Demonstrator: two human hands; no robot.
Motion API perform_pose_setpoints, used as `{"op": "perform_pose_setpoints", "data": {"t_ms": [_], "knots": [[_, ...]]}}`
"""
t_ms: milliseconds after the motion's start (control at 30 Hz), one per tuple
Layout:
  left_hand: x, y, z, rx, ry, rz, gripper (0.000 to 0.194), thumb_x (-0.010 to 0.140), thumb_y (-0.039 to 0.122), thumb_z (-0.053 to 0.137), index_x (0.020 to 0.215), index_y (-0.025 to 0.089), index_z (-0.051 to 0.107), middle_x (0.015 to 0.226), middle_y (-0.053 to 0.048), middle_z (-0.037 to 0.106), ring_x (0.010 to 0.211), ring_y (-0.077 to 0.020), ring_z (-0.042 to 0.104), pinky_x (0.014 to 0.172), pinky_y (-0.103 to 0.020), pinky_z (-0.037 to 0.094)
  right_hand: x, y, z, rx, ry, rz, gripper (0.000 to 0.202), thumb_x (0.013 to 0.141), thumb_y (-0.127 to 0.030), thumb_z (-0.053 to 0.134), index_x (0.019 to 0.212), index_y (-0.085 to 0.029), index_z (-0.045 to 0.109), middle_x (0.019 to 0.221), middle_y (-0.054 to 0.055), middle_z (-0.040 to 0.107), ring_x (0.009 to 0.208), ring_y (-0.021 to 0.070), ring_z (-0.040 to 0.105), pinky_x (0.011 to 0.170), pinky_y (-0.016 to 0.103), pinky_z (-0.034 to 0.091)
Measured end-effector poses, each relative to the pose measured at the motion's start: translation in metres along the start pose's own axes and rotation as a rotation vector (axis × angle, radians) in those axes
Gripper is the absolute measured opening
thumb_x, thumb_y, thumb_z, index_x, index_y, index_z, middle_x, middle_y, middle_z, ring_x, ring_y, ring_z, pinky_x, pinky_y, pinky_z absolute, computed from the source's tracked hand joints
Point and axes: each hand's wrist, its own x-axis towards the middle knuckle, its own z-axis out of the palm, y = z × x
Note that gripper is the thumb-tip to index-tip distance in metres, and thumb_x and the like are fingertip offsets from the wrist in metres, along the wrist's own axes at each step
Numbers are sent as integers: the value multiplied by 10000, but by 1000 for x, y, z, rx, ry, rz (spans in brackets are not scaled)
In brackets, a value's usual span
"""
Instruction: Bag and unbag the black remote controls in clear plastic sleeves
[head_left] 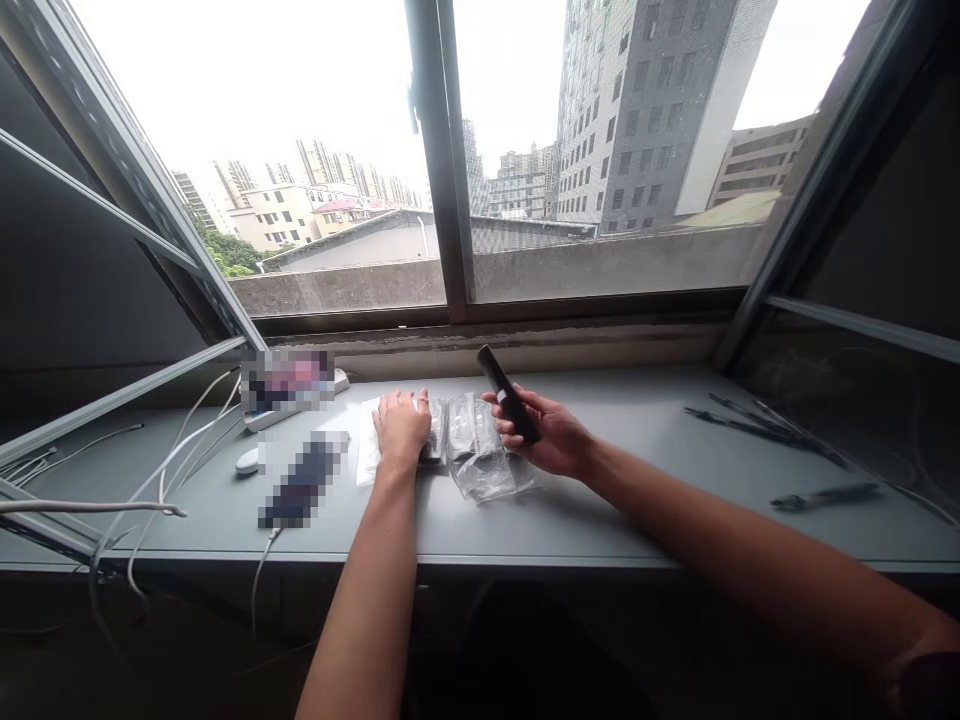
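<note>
the fingers of the right hand (556, 435) are closed around a slim black cylinder (513, 403), which tilts with its far end toward the window and to the left; a small pale mark shows on its side. the cylinder is held above the worktop (645, 480), near the right part of a crumpled clear plastic bag (480, 455) lying there.

the left hand (401, 425) rests palm down just left of that bag, its fingers lightly spread over a dark item (435, 443) and a pale plastic sleeve (367, 445); whether they grip anything underneath, i cannot tell.

farther left, a blurred-out dark slab (300, 490) lies with a white cable (262, 570) running from its near end over the edge. a small rounded white object (247, 462) sits just beside it, and behind is a white power strip (259, 420), partly masked by another blurred patch. more pale cables (161, 480) loop at the left.

well to the right lie several thin dark rods (750, 425) and, nearer the edge, a separate slender item (825, 497).

metal posts (806, 170) flank the window (450, 200), with buildings (637, 110) outside.
</note>
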Motion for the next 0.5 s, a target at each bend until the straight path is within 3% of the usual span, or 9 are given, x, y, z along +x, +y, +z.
{"op": "perform_pose_setpoints", "data": {"t_ms": [67,133,267,400,500], "knots": [[0,1,0,-25,42,-4,622,1115,523,276,1432,199,702,1611,-184,589,1573,-369,413,1289,-525,303,2,2,-2,-97,45,-77,209,1032,-178,690,1238,-153,722,1007,70,713,788,154,685,682,263,631],[0,1,0,-41,64,10,600,1113,508,303,1399,195,728,1593,-177,607,1548,-367,442,1281,-510,320,5,4,-6,-209,65,-160,294,942,-122,797,1227,-176,750,1095,69,749,857,162,722,785,300,645],[4,0,3,-60,93,91,577,1117,474,316,1331,181,765,1520,-177,657,1486,-358,501,1273,-482,342,7,4,-12,-507,31,-418,345,825,-212,949,1141,-215,810,1142,67,802,1014,210,753,948,378,607],[6,1,5,-62,112,174,534,1122,434,336,1270,172,777,1385,-168,725,1375,-334,582,1233,-440,394,2,-7,-10,-891,-52,-643,176,888,-309,903,1023,-221,831,1270,103,800,1281,271,704,1081,435,551],[4,4,5,-67,103,204,488,1123,417,365,1252,184,774,1344,-143,745,1326,-321,613,1191,-427,433,0,-22,-6,-975,-42,-663,249,886,-352,902,1085,-218,836,1283,110,797,1227,285,725,1078,466,559]]}}
